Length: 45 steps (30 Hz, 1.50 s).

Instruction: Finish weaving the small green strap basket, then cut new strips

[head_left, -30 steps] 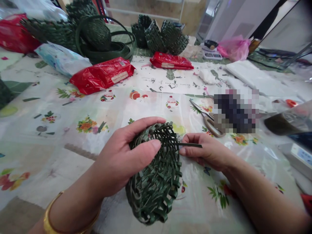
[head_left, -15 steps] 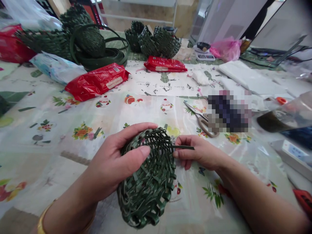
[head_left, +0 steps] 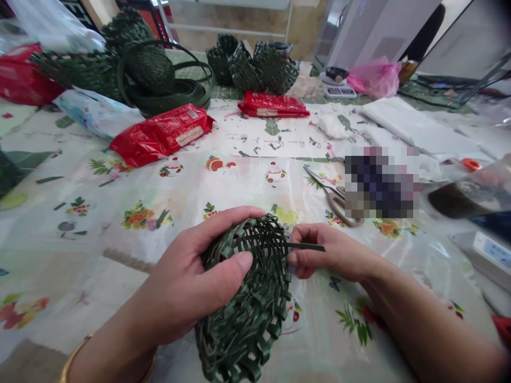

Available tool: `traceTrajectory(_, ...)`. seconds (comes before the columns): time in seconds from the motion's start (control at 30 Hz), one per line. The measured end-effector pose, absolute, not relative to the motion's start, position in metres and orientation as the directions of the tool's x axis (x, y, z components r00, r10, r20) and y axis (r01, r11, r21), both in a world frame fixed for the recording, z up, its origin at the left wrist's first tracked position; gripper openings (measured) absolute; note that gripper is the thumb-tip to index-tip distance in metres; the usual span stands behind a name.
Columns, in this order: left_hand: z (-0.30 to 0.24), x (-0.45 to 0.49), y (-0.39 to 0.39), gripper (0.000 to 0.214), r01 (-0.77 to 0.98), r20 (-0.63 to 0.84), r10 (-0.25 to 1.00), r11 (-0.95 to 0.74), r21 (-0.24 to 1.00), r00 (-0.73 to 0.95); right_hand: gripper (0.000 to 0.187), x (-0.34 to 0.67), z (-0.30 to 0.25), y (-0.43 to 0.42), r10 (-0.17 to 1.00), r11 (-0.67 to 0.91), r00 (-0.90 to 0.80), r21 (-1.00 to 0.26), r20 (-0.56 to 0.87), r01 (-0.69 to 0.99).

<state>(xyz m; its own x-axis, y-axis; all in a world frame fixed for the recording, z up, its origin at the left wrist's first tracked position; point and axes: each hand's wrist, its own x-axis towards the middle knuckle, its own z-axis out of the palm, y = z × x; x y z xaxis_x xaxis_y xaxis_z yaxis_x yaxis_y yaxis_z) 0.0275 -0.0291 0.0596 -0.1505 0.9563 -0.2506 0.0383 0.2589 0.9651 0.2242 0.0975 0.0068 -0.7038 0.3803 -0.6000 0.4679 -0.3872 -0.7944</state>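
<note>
left hand [head_left: 195, 276]: gripping woven basket [head_left: 249, 314] | right hand [head_left: 339, 254]: pinching green strip [head_left: 309, 246] | clear cup [head_left: 491, 183]: perhaps dark liquid [head_left: 453, 201]

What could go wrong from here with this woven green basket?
The narrow strip at the right hand could slip or crease if tugged. The left hand holds the basket; squeezing hard might bend the weave. Scissors lie beyond the right hand, so a careless reach could nick it.

I count: hands [head_left: 202, 274] [head_left: 323, 249], 2; held basket [head_left: 247, 324], 1; held strip [head_left: 309, 246], 1; scissors [head_left: 332, 188], 1 pair; near table's [head_left: 239, 191] far edge, scale [head_left: 339, 92], 1.
</note>
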Motion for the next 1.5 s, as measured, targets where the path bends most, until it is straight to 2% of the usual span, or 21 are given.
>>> traceTrajectory(0.1, 0.058, 0.026, -0.029, 0.043, 0.02, -0.244, 0.962, 0.249, 0.968, -0.124, 0.036, 0.224, 0.006, 0.097, 0.393, -0.386, -0.692, -0.792, -0.606, 0.473)
traceTrajectory(0.4, 0.058, 0.023, -0.027, 0.043, 0.112, -0.209, 0.971, 0.222, 0.969, -0.112, 0.026, 0.223, 0.007, 0.096, 0.414, -0.357, -0.688, -0.801, -0.596, 0.48)
traceTrajectory(0.8, 0.061, 0.022, -0.027, 0.041, 0.219, -0.151, 0.984, 0.17, 0.961, -0.099, 0.03, 0.222, 0.005, 0.095, 0.44, -0.419, -0.668, -0.795, -0.6, 0.439)
traceTrajectory(0.9, 0.058, 0.016, -0.026, 0.042, 0.157, -0.177, 0.982, 0.185, 0.97, -0.064, 0.033, 0.221, 0.005, 0.095, 0.447, -0.417, -0.658, -0.792, -0.606, 0.445)
traceTrajectory(1.0, 0.053, 0.009, -0.024, 0.045, 0.009, -0.232, 0.973, 0.232, 0.973, -0.003, 0.037, 0.221, 0.005, 0.095, 0.451, -0.406, -0.656, -0.793, -0.605, 0.453)
traceTrajectory(1.1, 0.049, 0.006, -0.022, 0.047, -0.1, -0.263, 0.964, 0.264, 0.959, 0.028, 0.036, 0.222, 0.004, 0.094, 0.452, -0.372, -0.652, -0.793, -0.609, 0.482)
traceTrajectory(1.27, 0.046, 0.008, -0.02, 0.047, -0.128, -0.25, 0.967, 0.255, 0.958, 0.052, 0.03, 0.227, 0.005, 0.095, 0.485, -0.24, -0.616, -0.772, -0.62, 0.588)
traceTrajectory(1.5, 0.047, 0.012, -0.025, 0.045, 0.085, -0.054, 0.998, 0.051, 0.995, 0.032, 0.022, 0.227, 0.014, 0.094, 0.362, -0.131, -0.672, -0.749, -0.646, 0.65)
